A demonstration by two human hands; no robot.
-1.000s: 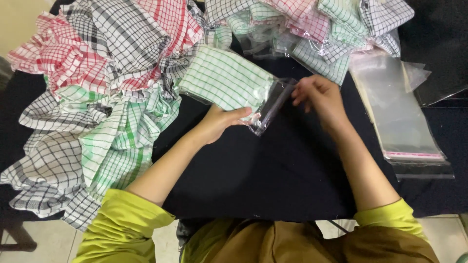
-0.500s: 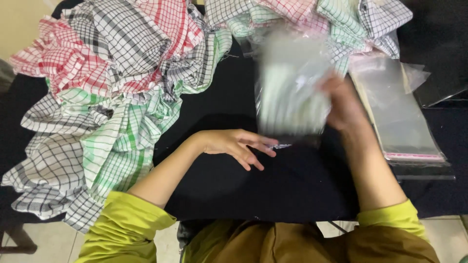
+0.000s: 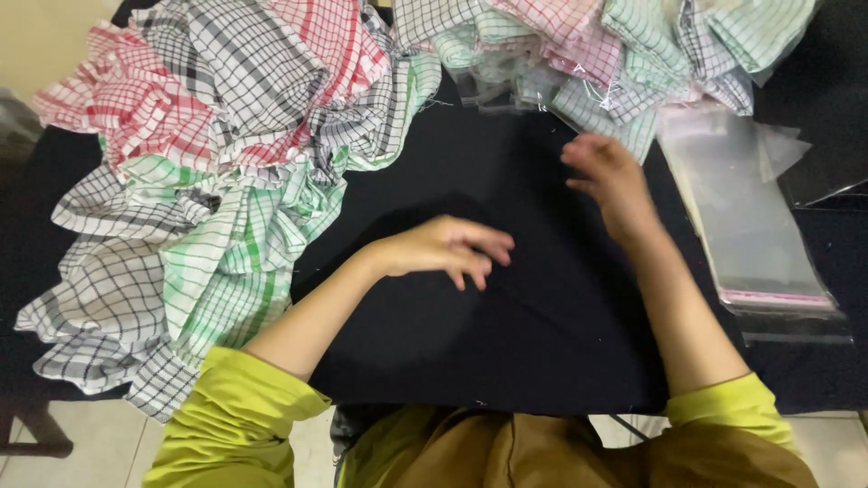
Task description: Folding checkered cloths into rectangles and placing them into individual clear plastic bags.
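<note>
Two bare hands: left hand [image 3: 448, 248], right hand [image 3: 610, 176]. Two heaps of checked cloths: loose heap [image 3: 208, 163] at ten o'clock, bagged heap [image 3: 597, 54] at one o'clock. One stack of clear bags [image 3: 750, 217] at three o'clock.

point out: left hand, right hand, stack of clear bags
left hand [image 3: 448, 248], head view, back of the hand.
right hand [image 3: 610, 176], head view, back of the hand.
stack of clear bags [image 3: 746, 217], head view, middle of top bag.
</note>
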